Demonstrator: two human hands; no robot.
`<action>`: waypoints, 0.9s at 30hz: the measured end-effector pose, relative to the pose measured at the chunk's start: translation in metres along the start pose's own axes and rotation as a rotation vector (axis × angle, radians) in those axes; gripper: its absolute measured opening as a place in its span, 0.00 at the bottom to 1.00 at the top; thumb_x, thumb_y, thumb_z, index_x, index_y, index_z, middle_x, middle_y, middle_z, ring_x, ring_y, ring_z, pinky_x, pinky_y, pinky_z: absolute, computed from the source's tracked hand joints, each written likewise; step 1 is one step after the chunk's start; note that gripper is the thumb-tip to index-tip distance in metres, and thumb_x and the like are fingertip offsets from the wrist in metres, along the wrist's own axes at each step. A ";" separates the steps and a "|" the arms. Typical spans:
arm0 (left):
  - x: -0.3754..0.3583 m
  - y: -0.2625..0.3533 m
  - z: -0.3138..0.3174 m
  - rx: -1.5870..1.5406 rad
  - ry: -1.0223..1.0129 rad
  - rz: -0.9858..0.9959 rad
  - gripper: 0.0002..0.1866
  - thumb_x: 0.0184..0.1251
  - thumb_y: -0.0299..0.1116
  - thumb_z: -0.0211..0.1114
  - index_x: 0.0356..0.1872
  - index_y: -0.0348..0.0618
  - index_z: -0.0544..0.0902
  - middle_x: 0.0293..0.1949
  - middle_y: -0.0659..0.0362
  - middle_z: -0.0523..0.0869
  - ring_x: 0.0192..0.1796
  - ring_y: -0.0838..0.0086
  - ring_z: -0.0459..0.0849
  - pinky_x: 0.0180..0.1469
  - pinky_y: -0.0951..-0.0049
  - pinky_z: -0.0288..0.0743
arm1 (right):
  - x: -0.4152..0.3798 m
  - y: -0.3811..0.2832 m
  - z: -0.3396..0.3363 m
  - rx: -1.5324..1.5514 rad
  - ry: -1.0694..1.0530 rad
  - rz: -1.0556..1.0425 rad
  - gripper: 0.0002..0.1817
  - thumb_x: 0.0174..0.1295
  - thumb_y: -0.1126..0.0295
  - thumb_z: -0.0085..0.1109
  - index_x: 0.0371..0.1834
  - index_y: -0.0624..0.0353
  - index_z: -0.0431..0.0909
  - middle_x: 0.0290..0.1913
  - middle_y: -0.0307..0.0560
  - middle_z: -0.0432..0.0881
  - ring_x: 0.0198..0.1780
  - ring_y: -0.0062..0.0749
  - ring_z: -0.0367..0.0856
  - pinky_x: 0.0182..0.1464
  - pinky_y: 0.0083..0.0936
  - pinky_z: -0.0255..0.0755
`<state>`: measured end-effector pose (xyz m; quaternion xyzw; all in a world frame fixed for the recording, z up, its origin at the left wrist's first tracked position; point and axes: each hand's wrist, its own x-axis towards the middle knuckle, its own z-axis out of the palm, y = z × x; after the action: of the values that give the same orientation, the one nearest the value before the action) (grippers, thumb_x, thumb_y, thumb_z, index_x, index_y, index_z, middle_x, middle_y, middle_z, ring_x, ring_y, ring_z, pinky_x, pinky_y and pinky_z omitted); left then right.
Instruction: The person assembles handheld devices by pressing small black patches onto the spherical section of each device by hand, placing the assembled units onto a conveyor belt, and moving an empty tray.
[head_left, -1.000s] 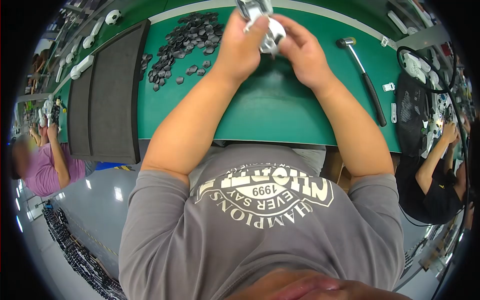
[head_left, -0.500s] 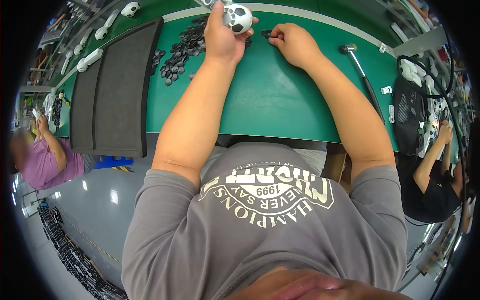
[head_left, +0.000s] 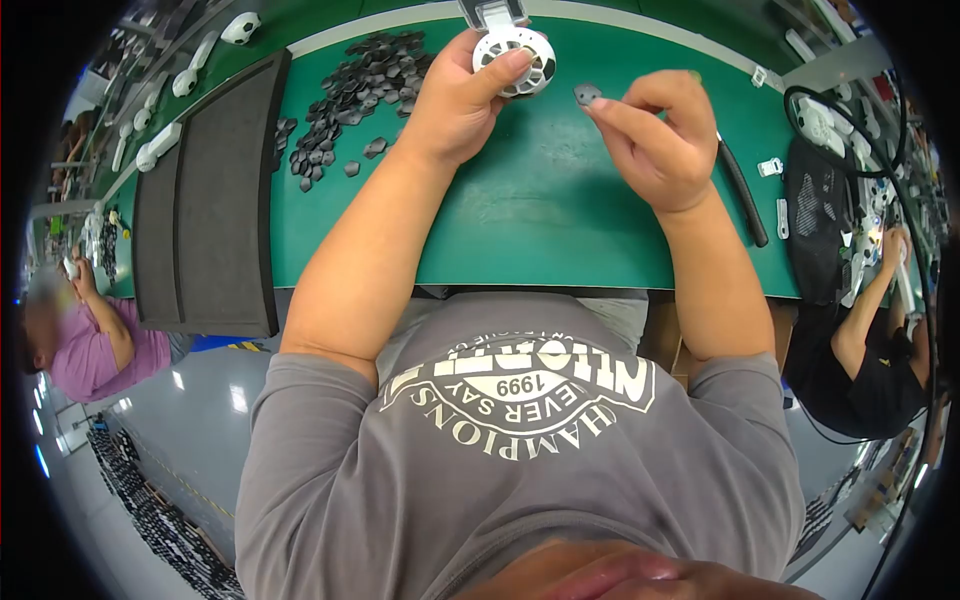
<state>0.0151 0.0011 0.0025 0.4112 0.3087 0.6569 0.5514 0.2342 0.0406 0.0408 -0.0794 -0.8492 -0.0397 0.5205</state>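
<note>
My left hand (head_left: 452, 108) is closed around a white and black soccer-ball-patterned part (head_left: 540, 55), its thumb pressed on the face. That face has several openings. A clear and dark extension (head_left: 492, 14) sticks up from its top, cut off by the frame's edge. To the right, my right hand (head_left: 668, 145) pinches a small black pentagonal piece (head_left: 586, 93) between thumb and forefinger, apart from the ball part. A heap of similar black pieces (head_left: 365, 80) lies left of my left hand on the green table (head_left: 520, 220).
A large dark tray (head_left: 225, 200) stands at the left. A hammer with a black handle (head_left: 742, 195), partly behind my right hand, and a black mesh bag (head_left: 812, 225) are at the right. Co-workers sit on both sides, one in a purple shirt (head_left: 110, 350).
My left hand has turned the ball part so its opened face shows. My right hand has lifted off the table, moving right and nearer me, with the black pentagonal piece now visible in its pinch.
</note>
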 end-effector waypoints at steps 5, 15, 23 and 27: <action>-0.006 0.004 0.011 0.041 -0.006 -0.083 0.24 0.69 0.35 0.75 0.61 0.39 0.77 0.52 0.57 0.86 0.50 0.72 0.88 0.48 0.69 0.88 | -0.005 0.010 0.012 0.134 0.028 0.053 0.12 0.49 0.82 0.77 0.35 0.58 0.85 0.39 0.43 0.80 0.36 0.32 0.79 0.36 0.26 0.73; -0.014 -0.001 0.013 0.375 -0.142 -0.057 0.26 0.66 0.33 0.76 0.63 0.39 0.78 0.48 0.60 0.86 0.46 0.78 0.86 0.42 0.74 0.85 | -0.017 0.020 0.018 0.819 -0.336 1.005 0.08 0.69 0.69 0.69 0.38 0.62 0.82 0.38 0.36 0.82 0.40 0.18 0.78 0.46 0.19 0.73; -0.014 0.000 0.010 0.449 -0.125 -0.133 0.28 0.63 0.33 0.77 0.62 0.40 0.79 0.46 0.60 0.86 0.42 0.80 0.84 0.40 0.76 0.83 | -0.019 0.026 0.022 0.670 -0.527 1.037 0.11 0.69 0.67 0.70 0.46 0.62 0.83 0.44 0.38 0.86 0.47 0.20 0.81 0.53 0.21 0.75; -0.013 -0.001 0.010 0.403 -0.158 -0.089 0.29 0.60 0.33 0.79 0.63 0.40 0.79 0.46 0.61 0.86 0.44 0.79 0.84 0.43 0.76 0.82 | -0.031 0.025 0.038 0.964 -0.163 0.846 0.18 0.70 0.67 0.68 0.59 0.62 0.81 0.53 0.42 0.86 0.56 0.26 0.82 0.61 0.26 0.75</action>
<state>0.0248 -0.0121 0.0040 0.5494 0.4076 0.5226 0.5089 0.2190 0.0684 -0.0047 -0.1675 -0.7038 0.5611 0.4023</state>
